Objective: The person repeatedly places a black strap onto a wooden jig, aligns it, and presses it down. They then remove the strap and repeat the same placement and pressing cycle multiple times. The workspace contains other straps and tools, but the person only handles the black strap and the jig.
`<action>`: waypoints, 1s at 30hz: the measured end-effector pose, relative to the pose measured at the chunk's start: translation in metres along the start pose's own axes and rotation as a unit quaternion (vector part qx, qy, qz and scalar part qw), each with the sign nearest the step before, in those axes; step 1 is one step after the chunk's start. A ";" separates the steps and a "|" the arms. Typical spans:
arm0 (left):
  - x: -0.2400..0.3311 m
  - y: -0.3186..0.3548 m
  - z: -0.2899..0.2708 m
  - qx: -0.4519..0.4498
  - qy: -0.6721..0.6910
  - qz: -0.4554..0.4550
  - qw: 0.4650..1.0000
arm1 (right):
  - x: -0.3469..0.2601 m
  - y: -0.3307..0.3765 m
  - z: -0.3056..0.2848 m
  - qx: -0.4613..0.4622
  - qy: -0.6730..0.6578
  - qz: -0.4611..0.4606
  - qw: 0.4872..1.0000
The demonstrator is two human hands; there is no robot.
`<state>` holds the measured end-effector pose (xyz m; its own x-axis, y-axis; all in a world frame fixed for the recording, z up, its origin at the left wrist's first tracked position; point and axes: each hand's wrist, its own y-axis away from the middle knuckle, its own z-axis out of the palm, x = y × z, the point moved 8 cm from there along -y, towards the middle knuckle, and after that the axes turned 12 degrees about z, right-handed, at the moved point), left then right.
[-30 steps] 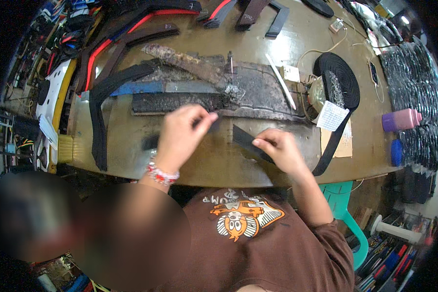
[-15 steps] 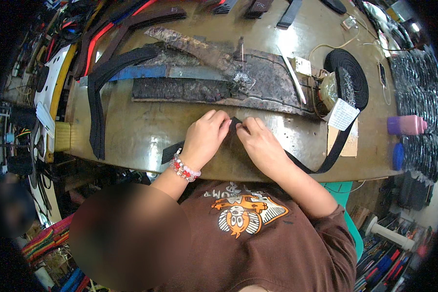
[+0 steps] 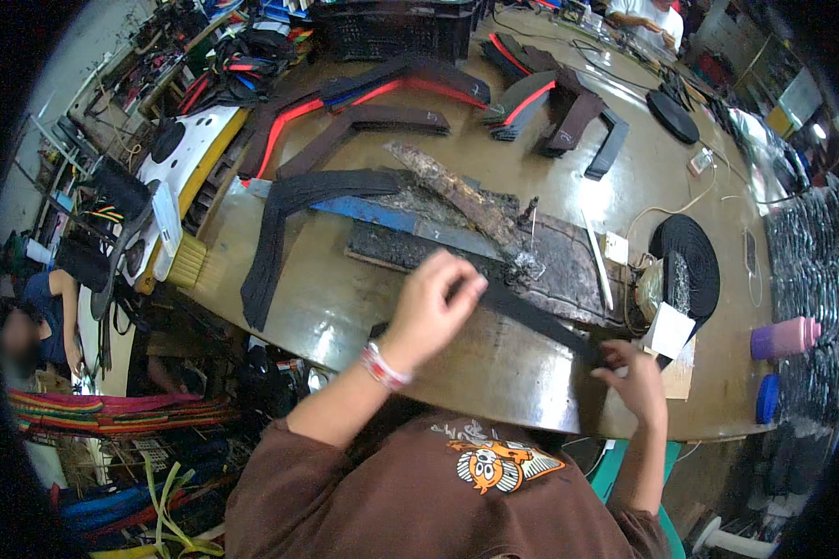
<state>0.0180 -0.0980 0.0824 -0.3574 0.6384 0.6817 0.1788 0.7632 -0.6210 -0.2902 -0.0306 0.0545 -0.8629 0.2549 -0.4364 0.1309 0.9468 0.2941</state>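
Note:
A strip of black webbing (image 3: 539, 320) is stretched slantwise between my two hands, over the near edge of a scorched dark board (image 3: 569, 238). My left hand (image 3: 433, 312) is closed at the strip's upper left end, thumb and fingers pinched together. Its right end is pinched in my right hand (image 3: 641, 380), above the front right of the table. A big coil of black webbing (image 3: 704, 256) lies beyond my right hand. A thin upright piece (image 3: 533, 219) stands on the board, with clear crumpled stuff around its base.
Bent stacks of black strips (image 3: 268, 247) lie at left, with maroon and red-edged stacks (image 3: 391, 119) behind. A blue-grey bar (image 3: 368, 216) and a white stick (image 3: 597, 261) rest on the board. A pink and purple bottle (image 3: 785, 338) is at far right. Another person (image 3: 653, 20) sits at the far end.
My hands have moved apart, the right one going right and the left staying near the board, with the webbing drawn out between them. The view has shifted, showing more of the far table.

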 end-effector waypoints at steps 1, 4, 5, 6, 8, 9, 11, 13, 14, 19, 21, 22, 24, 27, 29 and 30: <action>-0.006 -0.014 -0.019 0.023 -0.046 0.019 0.999 | 0.009 0.003 -0.014 0.070 0.053 0.041 0.995; -0.040 -0.058 -0.048 -0.013 -0.065 0.010 0.998 | -0.024 0.023 -0.037 0.166 0.044 -0.061 0.983; -0.050 -0.074 -0.056 0.003 -0.082 0.016 0.997 | -0.043 0.028 -0.039 0.149 0.020 -0.113 0.982; -0.065 -0.085 -0.061 -0.016 -0.086 -0.014 0.996 | -0.056 0.031 -0.045 0.153 0.008 -0.119 0.981; -0.099 -0.108 -0.060 -0.087 -0.073 -0.094 0.989 | -0.083 0.028 -0.059 0.184 -0.028 -0.134 0.973; -0.110 -0.116 -0.060 -0.099 -0.095 -0.097 0.986 | -0.091 0.021 -0.066 0.197 -0.047 -0.116 0.972; -0.131 -0.126 -0.063 -0.112 -0.152 -0.118 0.975 | -0.099 0.001 -0.068 0.189 -0.051 -0.074 0.978; -0.149 -0.128 -0.063 -0.129 -0.181 -0.145 0.964 | -0.099 -0.022 -0.057 0.151 -0.030 -0.041 0.987; -0.158 -0.127 -0.061 -0.139 -0.180 -0.163 0.960 | -0.100 -0.028 -0.051 0.152 -0.026 -0.056 0.987; -0.179 -0.123 -0.054 -0.162 -0.200 -0.184 0.949 | -0.062 -0.047 0.001 0.071 -0.069 0.050 0.994; -0.177 -0.124 -0.052 -0.165 -0.193 -0.153 0.955 | -0.061 -0.047 0.009 0.108 -0.076 0.011 0.991; -0.178 -0.123 -0.053 -0.164 -0.183 -0.158 0.956 | -0.055 -0.049 0.015 0.090 -0.116 0.027 0.989; -0.179 -0.121 -0.057 -0.156 -0.181 -0.167 0.957 | -0.051 -0.050 0.018 0.100 -0.124 0.023 0.987; -0.180 -0.120 -0.056 -0.156 -0.191 -0.166 0.955 | -0.050 -0.052 0.020 0.111 -0.132 0.013 0.985; -0.180 -0.123 -0.053 -0.151 -0.217 -0.165 0.950 | -0.047 -0.053 0.021 0.119 -0.134 0.009 0.984; -0.179 -0.124 -0.049 -0.160 -0.218 -0.160 0.949 | -0.044 -0.052 0.022 0.123 -0.134 0.010 0.983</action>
<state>0.1050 -0.3014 0.0565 -0.7738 0.3195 0.5469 0.2409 0.9470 -0.2124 -0.2482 -0.0869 0.0404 -0.7038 0.2848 -0.6508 0.2889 0.9517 0.1040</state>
